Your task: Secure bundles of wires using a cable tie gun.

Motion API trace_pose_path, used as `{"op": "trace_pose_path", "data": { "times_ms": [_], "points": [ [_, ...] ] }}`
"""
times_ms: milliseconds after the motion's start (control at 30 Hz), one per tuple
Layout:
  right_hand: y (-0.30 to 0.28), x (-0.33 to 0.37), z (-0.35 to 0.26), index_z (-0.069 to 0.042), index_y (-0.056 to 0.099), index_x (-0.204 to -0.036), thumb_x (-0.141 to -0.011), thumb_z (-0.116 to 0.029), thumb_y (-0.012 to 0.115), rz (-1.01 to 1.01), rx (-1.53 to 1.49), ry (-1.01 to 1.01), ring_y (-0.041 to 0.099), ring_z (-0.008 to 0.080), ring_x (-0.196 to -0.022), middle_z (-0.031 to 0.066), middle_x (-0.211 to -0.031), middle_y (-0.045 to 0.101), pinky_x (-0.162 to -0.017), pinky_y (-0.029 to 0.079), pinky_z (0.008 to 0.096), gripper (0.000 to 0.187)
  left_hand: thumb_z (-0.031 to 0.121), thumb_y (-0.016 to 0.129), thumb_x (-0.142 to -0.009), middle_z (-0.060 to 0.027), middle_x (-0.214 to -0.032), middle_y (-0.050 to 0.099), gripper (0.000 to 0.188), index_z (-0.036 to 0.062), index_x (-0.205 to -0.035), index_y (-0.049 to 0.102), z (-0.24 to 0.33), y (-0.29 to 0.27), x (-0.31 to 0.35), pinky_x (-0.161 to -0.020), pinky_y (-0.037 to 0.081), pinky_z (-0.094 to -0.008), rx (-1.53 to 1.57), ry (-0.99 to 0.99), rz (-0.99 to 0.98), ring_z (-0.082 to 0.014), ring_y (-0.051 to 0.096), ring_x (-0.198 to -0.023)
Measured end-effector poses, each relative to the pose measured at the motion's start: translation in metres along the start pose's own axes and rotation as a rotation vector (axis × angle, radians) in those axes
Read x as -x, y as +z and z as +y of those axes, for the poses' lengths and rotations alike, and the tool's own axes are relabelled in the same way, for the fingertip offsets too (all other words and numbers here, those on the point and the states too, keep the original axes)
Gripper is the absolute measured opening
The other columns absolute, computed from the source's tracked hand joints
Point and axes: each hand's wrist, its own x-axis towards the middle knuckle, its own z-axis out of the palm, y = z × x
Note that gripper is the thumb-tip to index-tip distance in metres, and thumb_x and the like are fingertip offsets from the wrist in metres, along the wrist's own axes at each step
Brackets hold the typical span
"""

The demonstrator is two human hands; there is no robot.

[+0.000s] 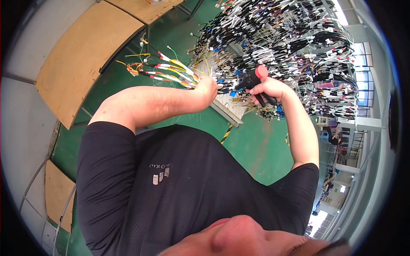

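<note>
My left hand (206,90) is closed round a bundle of wires (173,71). Yellow, green, red and white strands with white and red sleeves fan out from it to the left. In my right hand (273,88) is a black pistol-shaped hand tool (249,80) with a round red end and a black lever under my fingers. The tool's nose points left, toward the wires beside my left hand. A small blue piece (232,93) shows just below that nose. Exactly where tool and wires meet is too small to make out.
A large mass of black and white cable harnesses (273,55) hangs and lies beyond my hands, over a pale-edged stand (228,114). Wooden tabletops (85,55) stand at the left. Yellow-black tape (226,134) marks the green floor (260,149).
</note>
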Motion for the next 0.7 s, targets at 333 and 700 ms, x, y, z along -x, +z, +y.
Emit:
{"op": "trace_pose_path", "data": {
  "times_ms": [333,700],
  "points": [
    [0.059,-0.026,0.132,-0.007,0.066,-0.138,-0.091,-0.006,0.083,0.252,0.018,-0.547,0.064,0.0081,-0.097,-0.0035,-0.103,0.068,-0.091,0.055,0.0267,0.050,0.011,0.063,-0.094,-0.0139,-0.093,0.069,0.037,0.0051,-0.130,0.065,-0.073,-0.001,0.045,-0.065,0.060,-0.0481,0.643,-0.156,0.391,-0.0348,0.074,-0.080],
    [0.144,-0.074,0.178,0.000,0.071,-0.112,-0.092,-0.018,0.083,0.548,-0.458,-0.818,0.067,0.0132,-0.083,0.0030,-0.090,0.069,-0.078,0.055,0.0308,0.029,0.008,0.067,-0.091,-0.0092,-0.100,0.068,0.049,0.0150,-0.139,0.064,-0.083,-0.022,0.080,-0.076,0.061,-0.0445,0.734,-0.177,0.510,-0.0303,0.074,-0.094]
  ]
}}
